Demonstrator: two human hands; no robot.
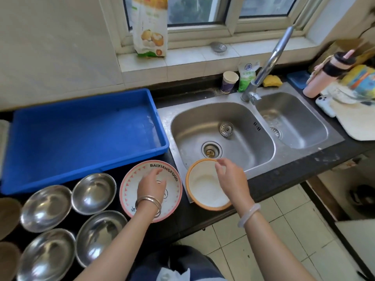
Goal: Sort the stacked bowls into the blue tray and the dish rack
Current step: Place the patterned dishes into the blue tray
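here, on the dark counter (pixel 269 185), front to back:

- left hand (pixel 151 184): two metal bangles at the wrist, fingers loose and straight, holding nothing, hanging over the pink-patterned bowl (pixel 129 191).
- pink-patterned bowl: upright, "baixiangfood" lettered inside the rim, just in front of the blue tray (pixel 81 134) at its front right corner.
- right hand (pixel 230 179): pale bangle at the wrist, fingers relaxed and slightly parted, gripping nothing, over the orange-rimmed bowl (pixel 200 187); whether the fingertips touch the far rim cannot be told.
- orange-rimmed bowl: upright, white inside, lying across the front left corner of the sink (pixel 223 134), near the pink-patterned bowl but apart from it.
- steel bowls (pixel 94 193): four, upright, side by side in two rows left of the pink-patterned bowl.
- blue tray: rectangular, left of the sink, behind the steel bowls.
- faucet (pixel 269 59): between the sink's two basins.
- paper cup (pixel 229 82): behind the sink.
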